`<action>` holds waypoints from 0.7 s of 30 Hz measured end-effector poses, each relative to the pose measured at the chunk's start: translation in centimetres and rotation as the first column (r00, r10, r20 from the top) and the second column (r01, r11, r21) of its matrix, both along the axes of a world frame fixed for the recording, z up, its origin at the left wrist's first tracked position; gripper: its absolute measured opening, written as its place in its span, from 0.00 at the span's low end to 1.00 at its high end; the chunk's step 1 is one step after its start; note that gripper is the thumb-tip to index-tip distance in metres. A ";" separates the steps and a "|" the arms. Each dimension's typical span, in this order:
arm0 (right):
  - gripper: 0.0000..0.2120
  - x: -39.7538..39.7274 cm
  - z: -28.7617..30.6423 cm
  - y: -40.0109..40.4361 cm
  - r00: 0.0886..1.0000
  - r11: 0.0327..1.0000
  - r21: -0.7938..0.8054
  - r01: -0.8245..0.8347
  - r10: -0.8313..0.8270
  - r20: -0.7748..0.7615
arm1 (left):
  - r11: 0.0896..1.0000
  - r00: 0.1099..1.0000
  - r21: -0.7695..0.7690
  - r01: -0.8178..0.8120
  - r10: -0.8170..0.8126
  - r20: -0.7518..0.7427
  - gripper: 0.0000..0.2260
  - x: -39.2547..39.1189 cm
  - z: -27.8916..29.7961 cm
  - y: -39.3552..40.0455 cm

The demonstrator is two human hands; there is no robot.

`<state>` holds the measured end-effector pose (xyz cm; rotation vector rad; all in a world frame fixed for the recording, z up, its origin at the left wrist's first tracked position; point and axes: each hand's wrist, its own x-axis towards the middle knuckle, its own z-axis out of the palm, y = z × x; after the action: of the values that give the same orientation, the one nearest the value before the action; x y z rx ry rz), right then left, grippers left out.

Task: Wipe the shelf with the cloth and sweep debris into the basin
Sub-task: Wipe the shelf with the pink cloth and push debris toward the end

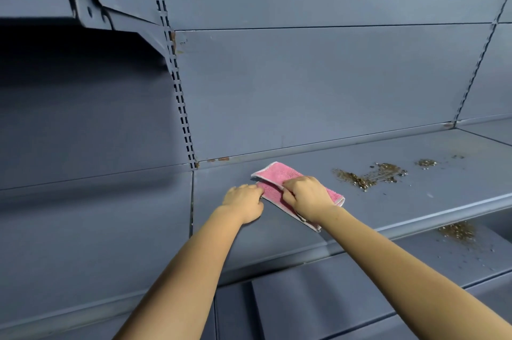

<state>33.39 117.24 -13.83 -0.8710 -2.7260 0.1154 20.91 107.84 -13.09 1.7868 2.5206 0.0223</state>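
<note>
From my headset feed I look down at a blue-grey metal shelf point(277, 229) with both of my bare arms reaching in. A pink cloth point(279, 173), folded into a strip with a pale edge, lies flat on the shelf surface a little way in front of the back panel point(304, 85). My right hand point(307, 197) sits on top of the cloth, fingers curled and gripping a fold of it near its middle; the cloth's near end pokes out under my wrist. My left hand point(243, 201) rests on the shelf just beside the cloth's left edge, fingertips touching or pinching that edge; I cannot tell which, since the fingers hide the contact, but they look curled onto the fabric.

To the right of the cloth, apart from it, a scatter of brownish debris point(371, 175) lies on the same shelf, with a smaller patch point(426, 163) farther right. Another patch of debris point(458, 231) sits on the lower shelf point(360, 284), below the front lip at the right.

A slotted upright point(180, 90) runs down the back panel left of my hands, with rust spots near its base. At the upper left a shelf bracket point(91, 4) juts from the upright.
</note>
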 end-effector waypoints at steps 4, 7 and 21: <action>0.16 0.9 -0.5 -0.2 0.996 0.988 -0.147 -0.050 0.061 0.072 | 0.999 0.998 -0.036 -0.030 0.029 -0.049 0.17 -0.4 0.0 0.6; 0.18 1.2 0.7 -0.1 0.997 0.975 -0.221 -0.022 0.036 0.061 | 0.992 0.991 -0.059 -0.107 0.102 -0.091 0.17 -0.4 0.6 0.9; 0.21 2.0 3.0 2.5 0.958 0.977 -0.193 0.086 -0.028 0.285 | 0.992 0.978 -0.038 -0.119 0.124 0.168 0.19 5.3 1.8 3.1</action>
<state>35.40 119.75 -10.85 -1.0978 -2.9884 0.2839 26.24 110.91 -11.27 1.5466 2.4908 0.1375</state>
